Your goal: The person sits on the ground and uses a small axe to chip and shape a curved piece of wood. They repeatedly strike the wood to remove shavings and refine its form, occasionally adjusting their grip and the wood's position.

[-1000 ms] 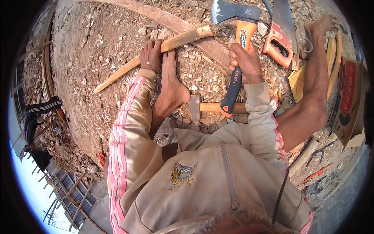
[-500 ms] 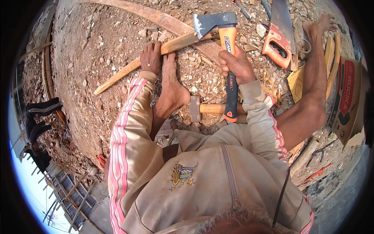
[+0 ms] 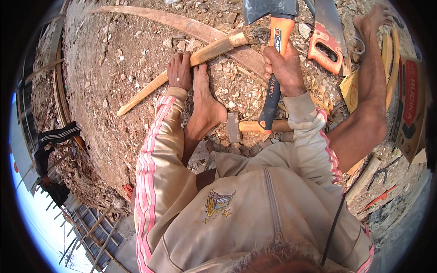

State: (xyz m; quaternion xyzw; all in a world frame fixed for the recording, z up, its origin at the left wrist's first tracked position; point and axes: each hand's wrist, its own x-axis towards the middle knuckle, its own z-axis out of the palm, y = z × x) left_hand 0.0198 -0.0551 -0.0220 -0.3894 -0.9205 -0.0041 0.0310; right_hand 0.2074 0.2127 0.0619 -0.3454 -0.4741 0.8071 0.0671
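Observation:
My right hand (image 3: 286, 68) is wrapped round the orange-and-black handle of a hatchet (image 3: 282, 29), lifted above the ground with its dark head pointing away. A pale, roughly shaped wooden handle (image 3: 216, 48) lies slantwise at the left, its far right end trimmed narrower. My left hand (image 3: 179, 72) is closed over the middle of that wooden handle, right beside my bare left foot (image 3: 207, 107). Under the wooden handle, a long curved plank (image 3: 177, 23) runs across the ground. Between my legs lies a hammer (image 3: 234, 127) with a wooden handle, partly behind the hatchet's grip.
A handsaw (image 3: 324, 49) with an orange handle lies at the right, near a clear ring-shaped object (image 3: 356, 45). A cardboard box (image 3: 407, 123) stands beyond my right leg. Wood chips and stones cover the ground. Another person (image 3: 57, 136) is at the far left.
The hatchet has risen off the wooden handle's end, away and slightly right, uncovering the trimmed tip. My left hand keeps its hold; the whole view has shifted slightly.

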